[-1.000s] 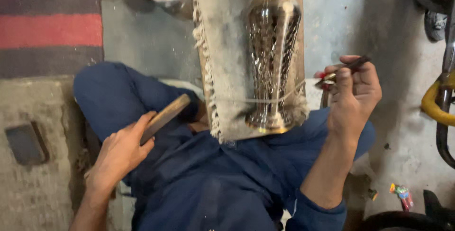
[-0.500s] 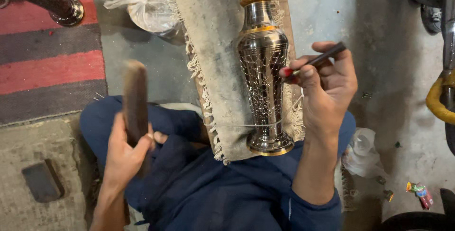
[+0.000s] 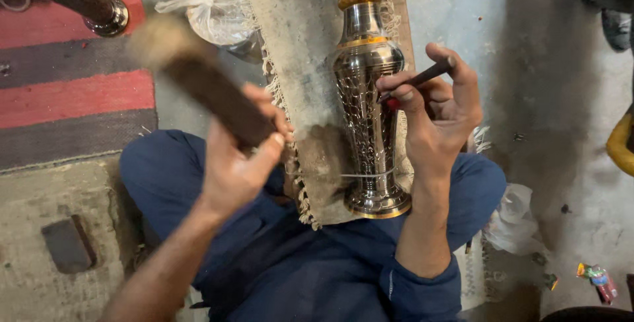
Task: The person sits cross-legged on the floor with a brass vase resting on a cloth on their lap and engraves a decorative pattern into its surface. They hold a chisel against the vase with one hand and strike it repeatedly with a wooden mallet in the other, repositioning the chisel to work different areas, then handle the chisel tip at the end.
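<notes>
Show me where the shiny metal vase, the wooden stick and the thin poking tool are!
metal vase (image 3: 367,107): head view, on its engraved belly.
wooden stick (image 3: 198,77): head view, on its dark middle.
thin tool (image 3: 432,71): head view, on its dark shaft near the top end.

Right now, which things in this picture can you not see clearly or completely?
- Wooden mallet in the left hand, head view: its far end is smeared by motion blur.
- Chisel in the right hand: its tip is hidden behind the fingers.
- Vase: its top is cut off by the upper edge.
- Yellow object: cut off by the right edge.
</notes>
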A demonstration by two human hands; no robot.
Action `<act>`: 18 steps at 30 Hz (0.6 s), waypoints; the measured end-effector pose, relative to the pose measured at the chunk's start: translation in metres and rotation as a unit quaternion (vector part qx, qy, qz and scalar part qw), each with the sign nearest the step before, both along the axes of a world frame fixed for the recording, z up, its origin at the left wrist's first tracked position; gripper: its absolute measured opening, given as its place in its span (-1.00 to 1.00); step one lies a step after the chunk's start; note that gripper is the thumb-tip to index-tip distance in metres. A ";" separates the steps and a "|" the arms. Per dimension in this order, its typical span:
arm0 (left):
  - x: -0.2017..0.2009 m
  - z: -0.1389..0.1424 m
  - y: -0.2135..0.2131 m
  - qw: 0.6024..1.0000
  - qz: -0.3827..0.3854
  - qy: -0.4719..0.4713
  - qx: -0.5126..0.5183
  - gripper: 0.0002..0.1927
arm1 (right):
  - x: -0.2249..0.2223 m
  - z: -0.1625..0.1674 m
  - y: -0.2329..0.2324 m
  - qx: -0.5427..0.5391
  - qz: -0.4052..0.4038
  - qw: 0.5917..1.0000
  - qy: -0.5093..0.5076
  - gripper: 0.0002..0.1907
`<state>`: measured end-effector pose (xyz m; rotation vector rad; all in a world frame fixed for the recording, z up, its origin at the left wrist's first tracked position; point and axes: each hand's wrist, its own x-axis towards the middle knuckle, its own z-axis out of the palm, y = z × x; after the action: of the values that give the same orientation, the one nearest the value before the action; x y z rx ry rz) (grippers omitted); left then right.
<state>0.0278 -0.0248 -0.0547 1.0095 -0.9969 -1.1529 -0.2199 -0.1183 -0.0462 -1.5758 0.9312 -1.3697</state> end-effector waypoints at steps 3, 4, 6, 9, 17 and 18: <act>0.022 0.026 -0.014 0.994 -0.038 -0.096 0.039 -0.47 | 0.000 -0.002 0.001 -0.021 0.016 1.000 -0.003 -0.63; 0.029 0.037 -0.018 0.981 -0.058 -0.175 0.062 -0.41 | -0.001 -0.003 0.001 -0.022 0.018 1.000 -0.004 -0.64; 0.046 0.060 -0.030 0.934 -0.094 -0.330 0.100 -0.29 | -0.001 -0.005 0.001 -0.011 0.014 1.000 -0.005 -0.65; 0.052 0.091 -0.050 0.876 -0.126 -0.454 -0.104 -0.25 | 0.000 -0.007 0.001 -0.015 0.010 1.000 -0.005 -0.66; 0.043 0.147 -0.086 0.720 -0.113 -0.660 -0.182 -0.28 | 0.002 -0.005 0.000 -0.020 0.006 1.000 0.001 -0.65; 0.040 0.150 -0.089 0.710 -0.104 -0.668 -0.197 -0.25 | 0.002 -0.005 0.000 -0.022 0.003 1.000 0.006 -0.65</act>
<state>0.0679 -0.1135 0.0954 1.3545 -2.4268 -0.1136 -0.2180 -0.1185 -0.0513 -1.6197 0.9081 -1.3857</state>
